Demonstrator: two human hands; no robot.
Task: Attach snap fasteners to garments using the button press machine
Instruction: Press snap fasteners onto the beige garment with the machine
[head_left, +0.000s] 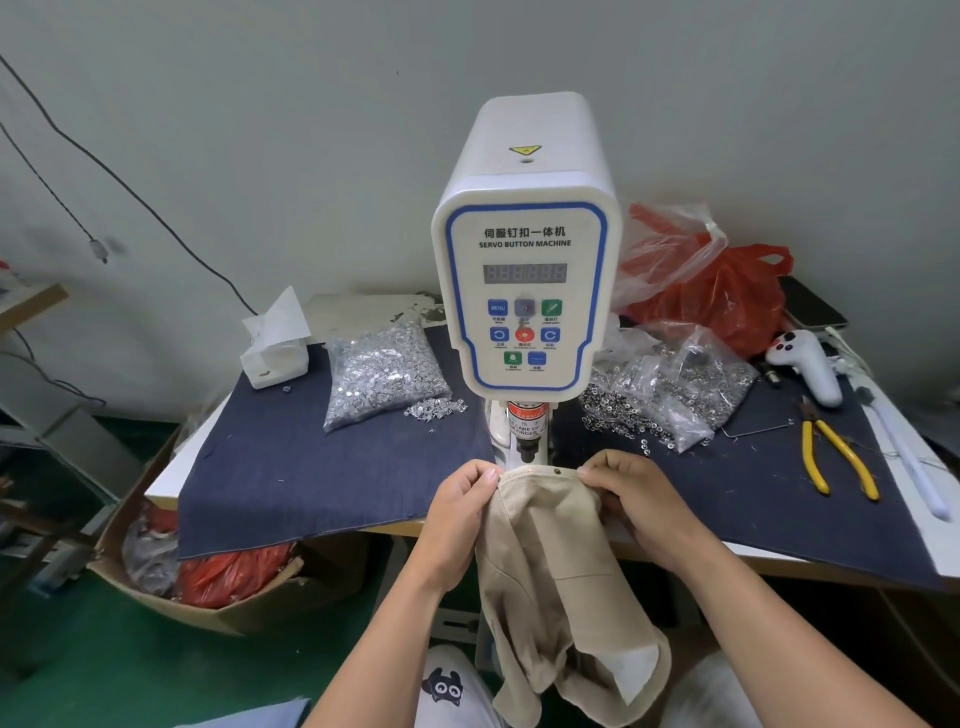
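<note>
A white servo button machine (527, 291) stands at the table's middle, its press head (525, 439) pointing down. A beige garment (550, 561) hangs over the table's front edge, its top edge lying just under the press head. A dark snap fastener (557, 472) sits on that edge, right of the head. My left hand (460, 512) pinches the garment's left side. My right hand (636, 499) pinches its right side, fingertips close to the snap.
A bag of silver studs (382, 371) lies left of the machine, a bag of snap rings (670, 389) right. Yellow pliers (836, 454), a white controller (802, 366) and red bags (722, 286) are at right. A tissue box (275, 351) sits back left, a cardboard box (208, 577) on the floor.
</note>
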